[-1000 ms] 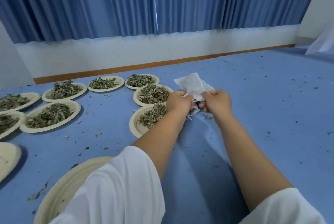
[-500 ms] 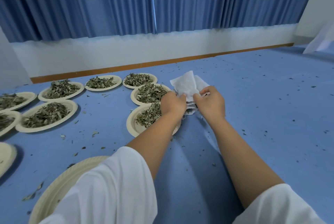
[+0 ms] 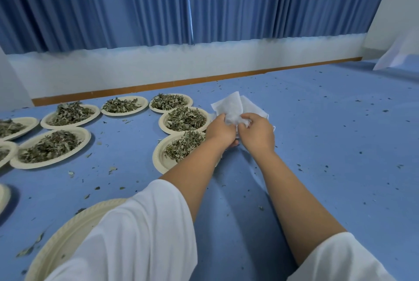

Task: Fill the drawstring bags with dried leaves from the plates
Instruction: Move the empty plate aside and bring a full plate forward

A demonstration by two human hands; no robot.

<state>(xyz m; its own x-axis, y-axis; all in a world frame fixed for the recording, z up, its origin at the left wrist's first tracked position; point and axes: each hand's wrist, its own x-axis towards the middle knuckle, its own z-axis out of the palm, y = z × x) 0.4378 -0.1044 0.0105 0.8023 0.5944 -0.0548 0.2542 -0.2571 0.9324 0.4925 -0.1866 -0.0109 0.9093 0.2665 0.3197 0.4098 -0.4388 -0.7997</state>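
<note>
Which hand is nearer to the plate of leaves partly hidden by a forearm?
Left. The left hand is at the right rim of the plate; the right hand is farther right, past the left hand.

Both hands (image 3: 221,131) (image 3: 257,133) pinch a white drawstring bag (image 3: 229,107) beside leaf-filled plates (image 3: 184,119).

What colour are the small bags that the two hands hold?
White, with no pattern; the head view shows the bags best.

No readable text, labels, brands or numbers anywhere: white drawstring bags (image 3: 229,108) blank, paper plates (image 3: 52,162) unprinted, blue worktop (image 3: 328,144) and curtain (image 3: 204,1) carry no signs.
</note>
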